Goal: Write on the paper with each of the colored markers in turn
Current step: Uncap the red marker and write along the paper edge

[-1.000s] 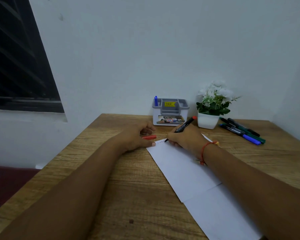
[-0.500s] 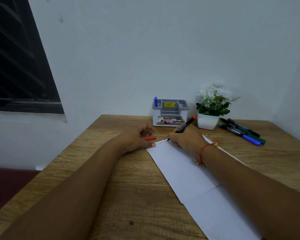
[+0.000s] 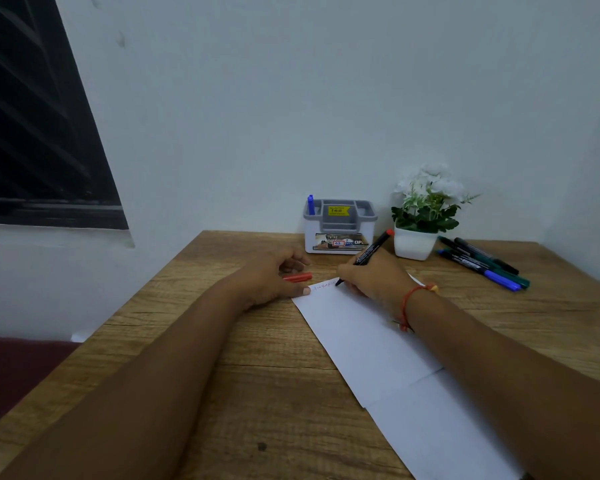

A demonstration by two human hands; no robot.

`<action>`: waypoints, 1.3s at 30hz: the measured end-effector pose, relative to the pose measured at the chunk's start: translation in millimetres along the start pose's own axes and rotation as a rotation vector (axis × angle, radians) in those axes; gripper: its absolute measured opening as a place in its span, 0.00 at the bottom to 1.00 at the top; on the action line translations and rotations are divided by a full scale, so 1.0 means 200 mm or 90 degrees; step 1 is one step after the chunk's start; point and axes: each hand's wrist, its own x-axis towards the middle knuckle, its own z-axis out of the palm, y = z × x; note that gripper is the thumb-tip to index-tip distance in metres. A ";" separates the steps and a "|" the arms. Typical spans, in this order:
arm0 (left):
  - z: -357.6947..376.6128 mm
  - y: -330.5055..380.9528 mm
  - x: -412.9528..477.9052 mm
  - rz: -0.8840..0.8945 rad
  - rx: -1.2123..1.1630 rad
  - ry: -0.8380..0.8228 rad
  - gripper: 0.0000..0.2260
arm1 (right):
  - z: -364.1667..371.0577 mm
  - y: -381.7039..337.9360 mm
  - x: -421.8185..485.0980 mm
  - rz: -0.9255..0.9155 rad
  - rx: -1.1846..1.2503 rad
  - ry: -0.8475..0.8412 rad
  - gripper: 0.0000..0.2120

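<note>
The table (image 3: pixel 257 393) is brown wood with dark grain lines. It looks dull and a little rough. The paper (image 3: pixel 371 341) on it is white, thin and smooth, with one fold line across it. At 12 o'clock on the paper, the marker (image 3: pixel 371 252) has a black plastic body with a small shine and a red end. At 11 o'clock, the red cap (image 3: pixel 297 277) is shiny plastic. At 12 o'clock on the table, the pen holder (image 3: pixel 340 230) is smooth plastic with paper stickers. The pot (image 3: pixel 414 245) at 1 o'clock is white and smooth. The loose markers (image 3: pixel 482 263) at 2 o'clock are dark plastic. The wall (image 3: pixel 326 98) is dull paint.
</note>
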 end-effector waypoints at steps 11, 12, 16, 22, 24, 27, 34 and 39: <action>0.00 -0.01 0.01 0.003 0.003 0.008 0.22 | -0.01 0.02 0.01 0.036 0.151 0.053 0.03; 0.00 -0.01 0.01 0.000 0.011 0.008 0.21 | -0.01 0.02 0.01 0.044 0.213 0.053 0.03; 0.00 0.02 -0.01 -0.002 0.009 0.040 0.17 | -0.04 0.01 0.02 -0.005 0.299 0.071 0.06; -0.01 0.03 -0.01 -0.022 0.128 0.092 0.13 | -0.05 -0.03 -0.03 0.067 0.418 0.033 0.09; -0.01 0.01 0.00 -0.012 0.141 0.085 0.08 | -0.06 -0.03 -0.03 0.080 0.424 0.014 0.09; 0.00 0.01 0.00 -0.013 0.142 0.094 0.06 | -0.08 -0.02 -0.05 0.042 0.390 0.011 0.07; 0.00 0.05 -0.01 0.007 0.062 0.192 0.06 | -0.08 -0.03 -0.09 -0.002 0.425 0.047 0.09; 0.01 0.08 -0.03 0.043 -0.025 0.224 0.07 | -0.09 -0.05 -0.09 0.001 0.451 0.068 0.11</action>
